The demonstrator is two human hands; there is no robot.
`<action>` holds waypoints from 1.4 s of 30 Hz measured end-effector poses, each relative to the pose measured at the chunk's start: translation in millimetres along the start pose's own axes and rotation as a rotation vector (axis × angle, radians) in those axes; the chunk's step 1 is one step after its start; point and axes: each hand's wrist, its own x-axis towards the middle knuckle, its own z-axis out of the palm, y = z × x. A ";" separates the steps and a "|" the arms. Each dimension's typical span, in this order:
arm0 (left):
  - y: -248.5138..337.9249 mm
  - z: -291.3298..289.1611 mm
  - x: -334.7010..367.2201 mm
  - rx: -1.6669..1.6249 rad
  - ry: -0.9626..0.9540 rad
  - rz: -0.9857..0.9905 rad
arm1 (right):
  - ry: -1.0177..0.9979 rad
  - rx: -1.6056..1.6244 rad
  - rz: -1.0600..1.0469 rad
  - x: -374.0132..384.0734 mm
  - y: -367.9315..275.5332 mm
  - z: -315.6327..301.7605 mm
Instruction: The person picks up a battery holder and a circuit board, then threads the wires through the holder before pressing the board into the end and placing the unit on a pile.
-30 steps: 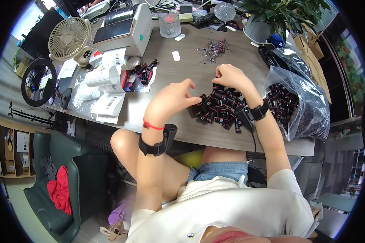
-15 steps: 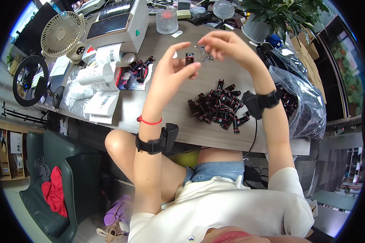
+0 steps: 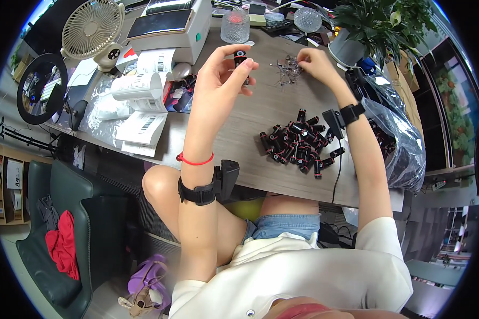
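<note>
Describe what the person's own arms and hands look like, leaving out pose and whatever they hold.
Both forearms are bare, with short white sleeves at the shoulders. The left hand has a thin red string bracelet at the wrist and, further up the forearm, a black strap carrying a boxy black device. The right hand has a black wrist strap with a small black box; a thin dark cable hangs from it.

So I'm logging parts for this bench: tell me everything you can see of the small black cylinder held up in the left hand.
The small black cylindrical part looks like dark plastic or metal, with a red band and a pale round end face turned toward the camera. It is lifted clear of the grey wood-look tabletop, roughly upright, pinched between the thumb and fingertips of the left hand. Nothing else touches it. Finer detail is too small to tell. It matches the loose black-and-red cylinders piled on the table.
</note>
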 end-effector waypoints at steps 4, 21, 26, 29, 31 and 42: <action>-1.9 1.9 0.8 -0.024 -0.005 0.000 | 0.127 0.182 0.047 -0.5 -6.4 -19.3; -15.7 5.6 2.6 0.046 -0.036 -0.035 | 0.675 0.318 -0.089 7.0 -29.0 -32.4; -22.6 9.0 4.8 -0.050 0.001 -0.049 | 0.577 0.317 -0.060 9.4 -17.6 -31.0; -30.9 6.4 5.7 -0.039 -0.015 -0.076 | 0.416 0.320 -0.041 5.7 -5.6 -21.0; -33.4 4.4 6.0 0.020 0.007 -0.083 | 0.391 0.470 0.013 3.6 -10.0 -13.7; -81.8 26.6 24.0 0.508 0.113 0.138 | 0.196 0.844 0.153 -20.2 -43.6 12.7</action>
